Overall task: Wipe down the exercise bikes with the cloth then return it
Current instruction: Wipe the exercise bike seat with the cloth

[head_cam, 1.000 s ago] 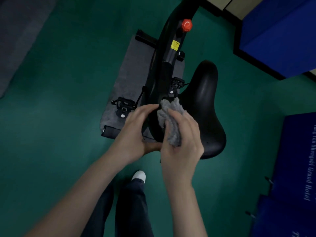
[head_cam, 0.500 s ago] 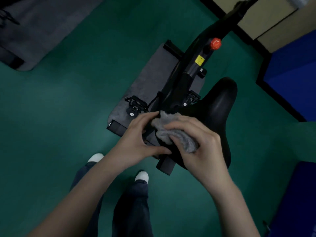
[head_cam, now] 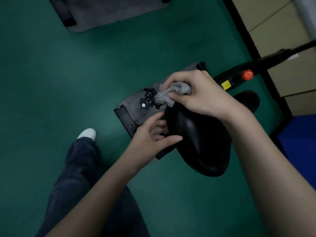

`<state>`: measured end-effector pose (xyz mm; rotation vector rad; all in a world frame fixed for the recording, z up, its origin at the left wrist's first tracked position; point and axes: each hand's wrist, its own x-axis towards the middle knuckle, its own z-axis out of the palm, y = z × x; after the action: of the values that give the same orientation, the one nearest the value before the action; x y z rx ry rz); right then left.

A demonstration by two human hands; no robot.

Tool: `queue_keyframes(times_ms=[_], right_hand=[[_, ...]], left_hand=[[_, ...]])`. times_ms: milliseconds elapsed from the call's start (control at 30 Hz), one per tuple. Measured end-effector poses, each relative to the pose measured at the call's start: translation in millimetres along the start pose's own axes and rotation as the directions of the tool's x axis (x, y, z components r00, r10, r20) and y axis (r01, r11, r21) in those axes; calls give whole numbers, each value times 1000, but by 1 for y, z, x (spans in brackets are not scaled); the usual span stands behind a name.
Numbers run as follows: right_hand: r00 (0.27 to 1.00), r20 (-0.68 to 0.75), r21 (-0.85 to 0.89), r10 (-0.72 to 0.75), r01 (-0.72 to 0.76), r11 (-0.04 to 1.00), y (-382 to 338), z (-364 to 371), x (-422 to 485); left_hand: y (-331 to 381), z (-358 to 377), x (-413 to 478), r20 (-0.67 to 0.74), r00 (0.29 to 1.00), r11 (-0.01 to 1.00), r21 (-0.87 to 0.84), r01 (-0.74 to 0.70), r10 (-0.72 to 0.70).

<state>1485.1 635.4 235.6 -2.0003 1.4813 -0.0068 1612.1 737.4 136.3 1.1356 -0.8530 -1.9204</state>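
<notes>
A black exercise bike stands below me, its wide black saddle [head_cam: 198, 141] in the middle right of the view and its frame [head_cam: 239, 74] running up to the right with a red knob [head_cam: 247, 75]. My right hand [head_cam: 196, 93] grips a bunched grey cloth [head_cam: 172, 94] above the saddle's left edge. My left hand [head_cam: 152, 135] hovers with loosely spread fingers by the saddle's left side, the thumb touching its edge. A black pedal [head_cam: 149, 100] shows just left of the cloth.
The bike sits on a grey mat [head_cam: 131, 106] on the green floor [head_cam: 68, 82]. A second grey mat [head_cam: 106, 12] lies at the top. Beige wall panels [head_cam: 280, 41] and a blue pad [head_cam: 301, 144] line the right side. My leg and white shoe [head_cam: 87, 133] are lower left.
The view has swung left, so the bike now sits further right. My right hand lifted the cloth up along the saddle's edge. My left hand let go of the cloth and dropped lower.
</notes>
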Motion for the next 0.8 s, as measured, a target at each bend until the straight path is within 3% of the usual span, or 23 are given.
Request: queue_keyframes(times_ms=[200, 300, 467, 667, 800], right_hand=[[940, 266, -35, -212, 229, 973, -12, 2, -19], [956, 209, -99, -205, 229, 968, -10, 3, -3], [997, 72, -155, -40, 51, 987, -2, 8, 20], [952, 123, -141, -279, 295, 945, -10, 14, -30], [950, 51, -93, -309, 312, 945, -6, 14, -39]], left_hand=[[-11, 21, -21, -117, 993, 986, -167, 7, -27], [-10, 27, -24, -132, 991, 979, -205, -9, -18], [-14, 31, -26, -136, 991, 968, -249, -22, -12], [-19, 29, -25, -119, 993, 954, -298, -28, -8], [-16, 25, -23, -102, 995, 958, -286, -28, -1]])
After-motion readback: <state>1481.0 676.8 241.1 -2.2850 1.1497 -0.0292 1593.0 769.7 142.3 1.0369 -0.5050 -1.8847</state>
